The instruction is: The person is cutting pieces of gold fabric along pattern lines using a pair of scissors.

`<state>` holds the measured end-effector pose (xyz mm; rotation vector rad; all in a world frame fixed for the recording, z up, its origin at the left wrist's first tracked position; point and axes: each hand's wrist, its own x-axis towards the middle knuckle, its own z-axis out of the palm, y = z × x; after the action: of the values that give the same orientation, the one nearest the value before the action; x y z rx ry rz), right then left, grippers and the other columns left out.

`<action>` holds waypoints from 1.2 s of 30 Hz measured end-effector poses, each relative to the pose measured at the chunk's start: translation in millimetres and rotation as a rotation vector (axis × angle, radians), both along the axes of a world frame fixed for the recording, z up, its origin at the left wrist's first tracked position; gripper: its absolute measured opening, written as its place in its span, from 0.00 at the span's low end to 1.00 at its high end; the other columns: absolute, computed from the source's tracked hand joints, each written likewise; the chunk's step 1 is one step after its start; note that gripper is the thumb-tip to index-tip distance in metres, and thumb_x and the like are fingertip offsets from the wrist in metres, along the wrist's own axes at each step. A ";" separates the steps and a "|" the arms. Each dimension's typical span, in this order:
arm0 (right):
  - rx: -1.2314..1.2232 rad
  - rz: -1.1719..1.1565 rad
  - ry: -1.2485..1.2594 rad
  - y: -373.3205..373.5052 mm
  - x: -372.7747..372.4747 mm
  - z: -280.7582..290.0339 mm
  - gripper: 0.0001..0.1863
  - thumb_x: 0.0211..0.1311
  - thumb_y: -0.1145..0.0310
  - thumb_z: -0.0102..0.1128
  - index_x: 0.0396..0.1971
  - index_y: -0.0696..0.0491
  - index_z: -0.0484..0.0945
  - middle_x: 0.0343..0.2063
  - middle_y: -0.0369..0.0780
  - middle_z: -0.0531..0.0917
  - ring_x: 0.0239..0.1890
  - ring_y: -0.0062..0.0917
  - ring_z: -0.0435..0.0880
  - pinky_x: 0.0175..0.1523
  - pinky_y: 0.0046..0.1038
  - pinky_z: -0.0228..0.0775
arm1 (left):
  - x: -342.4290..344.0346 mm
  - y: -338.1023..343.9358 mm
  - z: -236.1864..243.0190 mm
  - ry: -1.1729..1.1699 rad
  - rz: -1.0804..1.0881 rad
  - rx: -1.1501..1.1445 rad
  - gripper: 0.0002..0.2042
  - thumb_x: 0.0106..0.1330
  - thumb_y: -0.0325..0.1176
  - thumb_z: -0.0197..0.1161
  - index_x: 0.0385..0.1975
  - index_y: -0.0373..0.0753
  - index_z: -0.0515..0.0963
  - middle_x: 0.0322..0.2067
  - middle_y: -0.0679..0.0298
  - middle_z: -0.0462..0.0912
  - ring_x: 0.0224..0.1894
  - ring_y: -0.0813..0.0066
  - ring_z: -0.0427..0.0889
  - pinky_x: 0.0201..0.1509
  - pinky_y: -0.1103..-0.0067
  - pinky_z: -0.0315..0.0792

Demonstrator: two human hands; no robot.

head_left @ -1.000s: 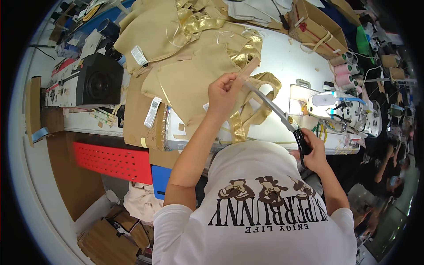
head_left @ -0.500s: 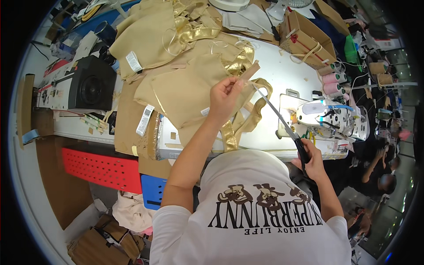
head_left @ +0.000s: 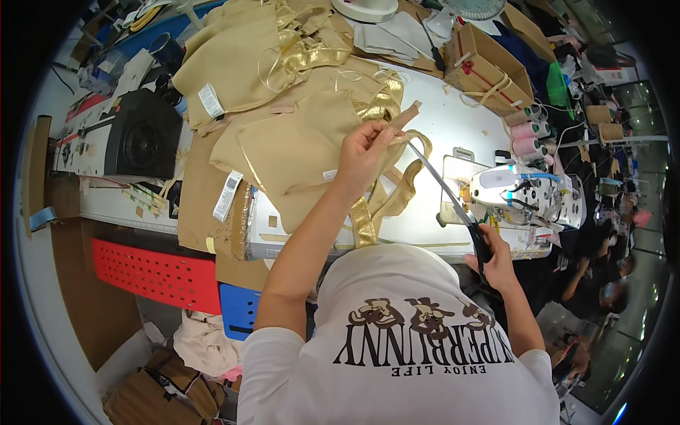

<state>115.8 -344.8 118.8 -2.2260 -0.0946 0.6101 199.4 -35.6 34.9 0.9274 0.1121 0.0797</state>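
Observation:
My left hand point(head_left: 363, 150) pinches a narrow tan fabric strip point(head_left: 406, 117), whose frayed end sticks up past my fingers. Around the black handle of long scissors point(head_left: 453, 202) my right hand point(head_left: 494, 258) is closed. The blades point up and to the left, their tips by the strip just right of my left hand; whether they touch the cloth I cannot tell. Beneath my left hand lies a beige garment point(head_left: 283, 145) with gold trim point(head_left: 365, 221) and a white label point(head_left: 228, 196). A looped beige band point(head_left: 407, 185) hangs beside the blades.
A white sewing machine point(head_left: 513, 188) stands right of the fabric, with pink thread cones point(head_left: 528, 138) behind it. An open cardboard box point(head_left: 489, 64) sits at the back right. More beige garments point(head_left: 227, 64) are piled at the far left, near a black speaker point(head_left: 145, 134).
The view has shifted slightly. Both hands keep their holds on the strip and the scissors, and the blade tips stay near the strip.

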 end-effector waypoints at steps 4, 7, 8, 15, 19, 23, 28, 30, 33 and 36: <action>-0.058 -0.006 0.006 -6.7 -4.7 8.7 0.39 0.43 0.70 0.74 0.54 0.63 0.62 0.41 0.39 0.77 0.43 0.19 0.74 0.51 0.21 0.63 | 0.8 8.7 9.2 0.060 -0.028 0.043 0.07 0.66 0.31 0.56 0.36 0.34 0.77 0.32 0.68 0.80 0.33 0.88 0.73 0.40 0.89 0.67; 0.028 0.027 -0.074 -9.3 -3.2 12.9 0.43 0.43 0.62 0.74 0.56 0.63 0.59 0.45 0.42 0.76 0.48 0.23 0.72 0.55 0.23 0.60 | 0.0 9.7 7.6 0.011 -0.053 0.057 0.07 0.66 0.31 0.56 0.35 0.34 0.78 0.31 0.68 0.80 0.33 0.87 0.73 0.40 0.89 0.67; 0.024 0.022 -0.073 -9.6 -0.2 15.6 0.43 0.43 0.62 0.74 0.56 0.63 0.59 0.45 0.42 0.76 0.48 0.23 0.72 0.55 0.23 0.60 | 0.2 8.6 6.3 0.012 -0.058 0.053 0.07 0.66 0.31 0.56 0.35 0.34 0.78 0.31 0.68 0.80 0.33 0.87 0.73 0.40 0.89 0.67; -0.222 0.139 -0.035 0.5 10.9 29.6 0.47 0.43 0.52 0.72 0.57 0.64 0.58 0.46 0.47 0.75 0.49 0.28 0.72 0.56 0.26 0.60 | -3.6 4.9 1.8 -0.037 -0.144 0.050 0.07 0.65 0.28 0.56 0.36 0.32 0.78 0.32 0.68 0.81 0.33 0.87 0.75 0.39 0.88 0.67; -0.252 0.158 -0.034 7.6 19.9 28.4 0.48 0.42 0.49 0.72 0.57 0.64 0.58 0.45 0.47 0.75 0.47 0.28 0.74 0.53 0.25 0.63 | -6.1 4.9 -5.5 -0.044 -0.208 0.116 0.07 0.66 0.28 0.56 0.39 0.32 0.76 0.34 0.68 0.80 0.35 0.87 0.74 0.41 0.87 0.69; -0.266 0.195 -0.077 20.3 29.8 28.3 0.47 0.43 0.49 0.71 0.58 0.62 0.59 0.42 0.45 0.76 0.41 0.26 0.73 0.48 0.24 0.65 | -7.3 -0.6 -6.2 -0.056 -0.233 0.093 0.06 0.65 0.26 0.56 0.39 0.32 0.76 0.35 0.68 0.80 0.37 0.87 0.75 0.41 0.88 0.69; -0.284 0.247 -0.098 29.7 39.0 28.6 0.48 0.42 0.49 0.71 0.58 0.61 0.60 0.41 0.43 0.76 0.37 0.25 0.72 0.43 0.22 0.66 | -8.6 -3.2 -14.7 -0.036 -0.249 0.135 0.07 0.63 0.24 0.58 0.39 0.32 0.76 0.36 0.67 0.80 0.37 0.86 0.76 0.42 0.87 0.71; -0.280 0.244 -0.090 31.1 41.0 27.7 0.48 0.41 0.48 0.71 0.58 0.61 0.60 0.40 0.43 0.76 0.36 0.24 0.72 0.42 0.22 0.66 | -9.6 -4.5 -14.0 -0.029 -0.256 0.143 0.07 0.63 0.25 0.59 0.39 0.31 0.76 0.36 0.66 0.80 0.37 0.85 0.76 0.42 0.87 0.71; -0.287 0.278 -0.136 30.9 43.5 24.8 0.48 0.41 0.50 0.71 0.58 0.62 0.60 0.38 0.42 0.75 0.32 0.22 0.72 0.38 0.20 0.66 | -11.2 -5.6 -12.7 -0.025 -0.275 0.140 0.08 0.63 0.25 0.59 0.39 0.31 0.76 0.35 0.66 0.80 0.37 0.85 0.76 0.42 0.87 0.72; -0.286 0.268 -0.114 32.9 44.1 24.5 0.48 0.41 0.51 0.72 0.58 0.63 0.60 0.36 0.41 0.75 0.30 0.21 0.71 0.36 0.19 0.66 | -11.9 -6.8 -12.7 -0.027 -0.271 0.144 0.07 0.63 0.25 0.58 0.39 0.30 0.77 0.34 0.65 0.81 0.36 0.84 0.77 0.41 0.86 0.72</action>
<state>159.9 -311.9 143.3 -2.5488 -0.3904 0.6738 187.5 -42.4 22.2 1.0776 -0.0456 -0.1521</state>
